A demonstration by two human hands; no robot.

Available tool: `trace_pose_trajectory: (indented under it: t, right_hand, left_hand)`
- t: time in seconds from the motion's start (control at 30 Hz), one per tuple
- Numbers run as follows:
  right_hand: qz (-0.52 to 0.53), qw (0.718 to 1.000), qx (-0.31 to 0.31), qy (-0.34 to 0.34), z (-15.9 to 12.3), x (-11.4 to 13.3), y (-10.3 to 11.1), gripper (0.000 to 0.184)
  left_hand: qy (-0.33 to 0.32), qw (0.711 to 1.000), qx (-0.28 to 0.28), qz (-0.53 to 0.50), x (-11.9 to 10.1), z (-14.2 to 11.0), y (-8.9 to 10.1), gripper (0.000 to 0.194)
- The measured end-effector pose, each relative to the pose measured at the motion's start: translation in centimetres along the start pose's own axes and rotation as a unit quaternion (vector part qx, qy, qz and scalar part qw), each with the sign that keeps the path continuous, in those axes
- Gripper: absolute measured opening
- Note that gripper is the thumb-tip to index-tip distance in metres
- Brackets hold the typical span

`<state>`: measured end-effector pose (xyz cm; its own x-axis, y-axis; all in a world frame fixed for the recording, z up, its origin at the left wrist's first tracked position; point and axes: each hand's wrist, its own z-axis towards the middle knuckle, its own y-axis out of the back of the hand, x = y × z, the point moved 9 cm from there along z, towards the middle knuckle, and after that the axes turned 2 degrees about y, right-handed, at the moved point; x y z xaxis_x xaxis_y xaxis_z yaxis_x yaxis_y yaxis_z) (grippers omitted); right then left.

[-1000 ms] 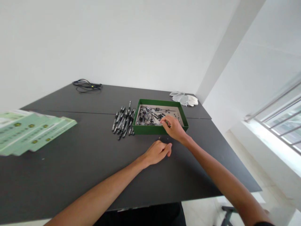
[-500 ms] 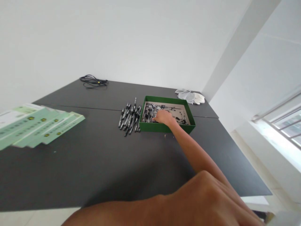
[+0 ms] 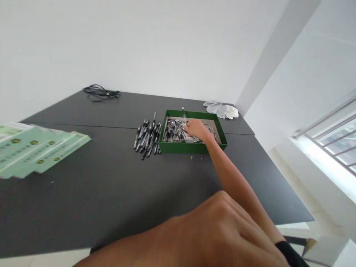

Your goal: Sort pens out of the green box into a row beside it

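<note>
My right hand (image 3: 195, 128) is over the green box (image 3: 186, 148), its fingers closed on a pen (image 3: 184, 114) that stands nearly upright above the others. Inside the box lie several loose pens (image 3: 174, 130) in a jumble, mostly toward its left side. To the left of the box, a pile of black-capped clear pens (image 3: 147, 135) rests on the dark table (image 3: 111, 193). Close to the camera, my left hand (image 3: 219, 230) fills the bottom of the view, back side up. Its knuckles are bent, but its fingertips are hidden.
Several overlapping green printed boards or booklets (image 3: 47, 148) lie at the left. A coiled black cable (image 3: 101, 92) rests at the back left. White gloves (image 3: 221, 109) lie behind the box, near the wall. A barred window (image 3: 333, 142) is at the right.
My right hand has risen slightly inside the box, and a pen now sticks up from its fingers. The view has shifted a little; my left hand remains in the foreground.
</note>
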<state>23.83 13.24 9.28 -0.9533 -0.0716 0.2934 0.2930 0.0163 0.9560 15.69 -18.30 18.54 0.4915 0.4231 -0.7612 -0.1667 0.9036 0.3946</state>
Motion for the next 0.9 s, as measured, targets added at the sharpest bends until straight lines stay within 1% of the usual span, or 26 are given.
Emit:
trace_pose_trajectory:
  t: [0.03, 0.07, 0.1, 0.13, 0.17, 0.23, 0.27, 0.33, 0.37, 0.4, 0.47, 0.53, 0.57, 0.63, 0.67, 0.8, 0.9]
  right_hand:
    - [0.023, 1.0, 0.005, 0.014, -0.3, -0.3, 0.6, 0.03]
    - [0.053, 0.998, 0.007, 0.025, -0.6, -0.7, 1.2, 0.028]
    - [0.088, 0.996, 0.007, 0.033, -1.0, -1.1, 1.9, 0.026]
    - [0.122, 0.992, 0.004, 0.044, -1.4, -1.5, 2.5, 0.024]
    - [0.152, 0.987, 0.001, 0.058, -1.8, -1.9, 3.0, 0.023]
    - [0.206, 0.975, 0.012, 0.086, -2.5, -2.6, 3.8, 0.021]
    - [0.228, 0.968, 0.028, 0.102, -2.8, -2.8, 3.9, 0.021]
    - [0.268, 0.951, 0.072, 0.133, -3.7, -2.9, 4.1, 0.023]
    - [0.283, 0.943, 0.098, 0.145, -4.2, -2.8, 4.2, 0.024]
    - [0.293, 0.935, 0.13, 0.152, -4.8, -2.7, 4.1, 0.024]
    - [0.299, 0.921, 0.206, 0.143, -6.2, -2.3, 3.7, 0.025]
    - [0.293, 0.909, 0.275, 0.112, -7.5, -2.0, 3.0, 0.026]
    - [0.286, 0.906, 0.296, 0.096, -7.9, -1.8, 2.8, 0.027]
    - [0.26, 0.91, 0.313, 0.082, -8.3, -1.3, 2.5, 0.03]
    - [0.24, 0.913, 0.317, 0.087, -8.4, -0.9, 2.3, 0.03]
    - [0.158, 0.916, 0.334, 0.159, -8.4, 1.2, 1.5, 0.021]
    - [0.133, 0.915, 0.331, 0.186, -8.3, 1.5, 1.4, 0.025]
  left_hand:
    - [0.008, 0.998, -0.057, -0.017, 0.9, -0.2, 1.5, 0.077]
    - [0.015, 0.994, -0.1, -0.032, 2.2, -0.5, 2.7, 0.077]
    - [0.033, 0.989, -0.139, -0.045, 4.0, -0.9, 3.8, 0.078]
    - [0.072, 0.979, -0.184, -0.051, 6.4, -1.6, 4.9, 0.08]
    - [0.108, 0.963, -0.242, -0.046, 9.0, -2.6, 6.1, 0.082]
    - [0.178, 0.922, -0.341, -0.035, 14.3, -5.1, 7.9, 0.08]
    - [0.208, 0.906, -0.365, -0.045, 16.8, -6.2, 8.2, 0.077]
    - [0.239, 0.88, -0.391, -0.12, 20.9, -7.6, 8.3, 0.068]
    - [0.236, 0.868, -0.4, -0.174, 22.3, -8.0, 8.2, 0.064]
    - [0.226, 0.857, -0.413, -0.211, 23.2, -8.3, 8.3, 0.06]
    - [0.208, 0.837, -0.44, -0.25, 23.9, -8.7, 8.8, 0.056]
    - [0.194, 0.83, -0.453, -0.26, 23.9, -8.7, 9.3, 0.054]
    - [0.189, 0.83, -0.455, -0.26, 23.8, -8.7, 9.4, 0.055]
    - [0.183, 0.836, -0.453, -0.252, 23.5, -8.7, 9.7, 0.057]
    - [0.18, 0.839, -0.45, -0.246, 23.3, -8.6, 9.7, 0.059]
    - [0.18, 0.854, -0.44, -0.212, 22.9, -8.7, 10.1, 0.058]
    - [0.196, 0.851, -0.452, -0.181, 22.8, -9.2, 10.6, 0.055]
